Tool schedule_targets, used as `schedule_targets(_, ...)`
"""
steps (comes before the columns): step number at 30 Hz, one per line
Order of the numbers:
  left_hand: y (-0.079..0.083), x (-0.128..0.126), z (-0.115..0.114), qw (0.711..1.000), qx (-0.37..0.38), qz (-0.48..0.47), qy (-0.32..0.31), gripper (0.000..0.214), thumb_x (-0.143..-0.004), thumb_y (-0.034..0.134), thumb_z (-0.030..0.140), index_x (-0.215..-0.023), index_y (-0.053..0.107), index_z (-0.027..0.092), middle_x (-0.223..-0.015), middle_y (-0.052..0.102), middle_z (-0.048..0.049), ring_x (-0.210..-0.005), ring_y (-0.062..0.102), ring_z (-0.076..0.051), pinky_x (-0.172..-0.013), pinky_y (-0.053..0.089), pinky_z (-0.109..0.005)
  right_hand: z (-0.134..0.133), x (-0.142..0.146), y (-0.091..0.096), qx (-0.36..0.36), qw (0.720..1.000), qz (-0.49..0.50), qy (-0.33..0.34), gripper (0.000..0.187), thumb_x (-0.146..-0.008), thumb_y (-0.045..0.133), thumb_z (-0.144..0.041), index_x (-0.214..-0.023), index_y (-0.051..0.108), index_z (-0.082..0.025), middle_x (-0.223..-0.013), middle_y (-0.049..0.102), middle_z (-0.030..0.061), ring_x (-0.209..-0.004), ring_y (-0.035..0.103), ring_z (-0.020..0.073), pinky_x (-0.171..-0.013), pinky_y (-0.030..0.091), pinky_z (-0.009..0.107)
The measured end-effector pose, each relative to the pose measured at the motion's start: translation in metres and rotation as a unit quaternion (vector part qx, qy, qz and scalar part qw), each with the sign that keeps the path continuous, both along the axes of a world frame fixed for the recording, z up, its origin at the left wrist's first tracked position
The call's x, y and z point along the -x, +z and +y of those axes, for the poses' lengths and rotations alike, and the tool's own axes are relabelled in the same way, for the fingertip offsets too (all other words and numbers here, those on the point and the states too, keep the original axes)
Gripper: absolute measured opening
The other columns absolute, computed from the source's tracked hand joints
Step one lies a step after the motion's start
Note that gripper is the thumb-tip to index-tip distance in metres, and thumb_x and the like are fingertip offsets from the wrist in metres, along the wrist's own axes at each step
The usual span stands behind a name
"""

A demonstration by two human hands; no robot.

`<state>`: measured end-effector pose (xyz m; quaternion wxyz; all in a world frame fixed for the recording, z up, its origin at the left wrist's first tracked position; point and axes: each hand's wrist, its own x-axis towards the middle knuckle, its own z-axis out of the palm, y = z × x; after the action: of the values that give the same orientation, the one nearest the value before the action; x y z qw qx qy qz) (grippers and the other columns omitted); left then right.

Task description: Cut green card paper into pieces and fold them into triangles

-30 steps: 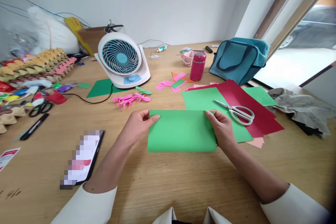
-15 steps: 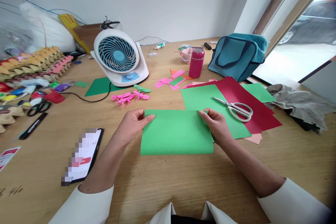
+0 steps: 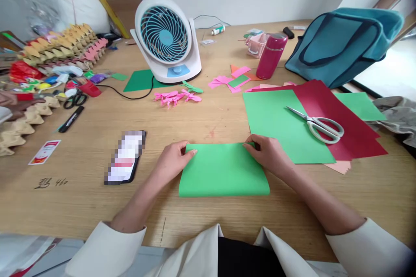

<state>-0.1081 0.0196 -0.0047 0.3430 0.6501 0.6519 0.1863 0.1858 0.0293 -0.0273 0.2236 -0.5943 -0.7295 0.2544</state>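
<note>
A bent-over sheet of green paper (image 3: 224, 171) lies before me, its rounded fold towards my body. My left hand (image 3: 177, 158) pinches its far left corner between thumb and fingers. At the far right corner, my right hand (image 3: 264, 151) grips the same sheet. Right of that hand lies a larger flat green sheet (image 3: 276, 112), on top of dark red paper (image 3: 360, 138). White-handled scissors (image 3: 325, 129) rest across both. Beyond the folded sheet are pink paper cutouts (image 3: 175, 97) and small pink strips (image 3: 224, 82).
A phone (image 3: 128, 156) lies left of my left forearm. Farther back stand a white fan (image 3: 167, 37), a magenta flask (image 3: 272, 56) and a teal bag (image 3: 344, 47). Black scissors (image 3: 74, 100) and a black cutter (image 3: 71, 119) lie left. Another person's hand (image 3: 22, 106) shows at the left edge.
The view has tilted down and shifted left. The folded green sheet has come down nearer the tabletop, still held at both far corners. Another person's hand has come into view at left.
</note>
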Motion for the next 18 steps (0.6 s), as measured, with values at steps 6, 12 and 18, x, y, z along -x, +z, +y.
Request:
schedule_targets(6, -0.003, -0.006, -0.004, 0.991, -0.032, 0.13, -0.018, 0.03, -0.083, 0.056, 0.037, -0.064, 0.039, 0.022, -0.057, 0.042, 0.0044, -0.054, 0.038, -0.013, -0.056, 0.024, -0.028, 0.0, 0.001, -0.006, -0.037, 0.997, -0.055, 0.024, 0.012, -0.088, 0.055, -0.026, -0.079, 0.059, -0.02, -0.077, 0.062, 0.0014, -0.063, 0.05, 0.014, -0.062, 0.034, 0.027)
schedule_targets(12, 0.002, -0.014, -0.008, 0.981, -0.034, 0.188, -0.025, 0.023, -0.087, 0.056, 0.034, -0.071, 0.045, 0.022, -0.067, 0.053, 0.0014, -0.063, 0.05, -0.017, -0.06, 0.03, -0.029, 0.0, 0.002, -0.008, -0.055, 0.993, -0.096, 0.027, 0.011, -0.089, 0.056, -0.026, -0.08, 0.055, -0.02, -0.08, 0.061, 0.0025, -0.068, 0.054, 0.0165, -0.063, 0.035, 0.028)
schedule_targets(18, -0.001, -0.014, -0.011, 0.974, -0.06, 0.219, -0.023, 0.027, -0.089, 0.057, 0.028, -0.115, 0.053, 0.02, -0.095, 0.065, -0.0058, -0.089, 0.062, -0.025, -0.076, 0.045, -0.035, -0.002, 0.004, -0.006, -0.058, 0.991, -0.122, 0.024, 0.004, -0.089, 0.057, -0.025, -0.091, 0.056, -0.021, -0.089, 0.064, 0.004, -0.077, 0.06, 0.0202, -0.064, 0.04, 0.029)
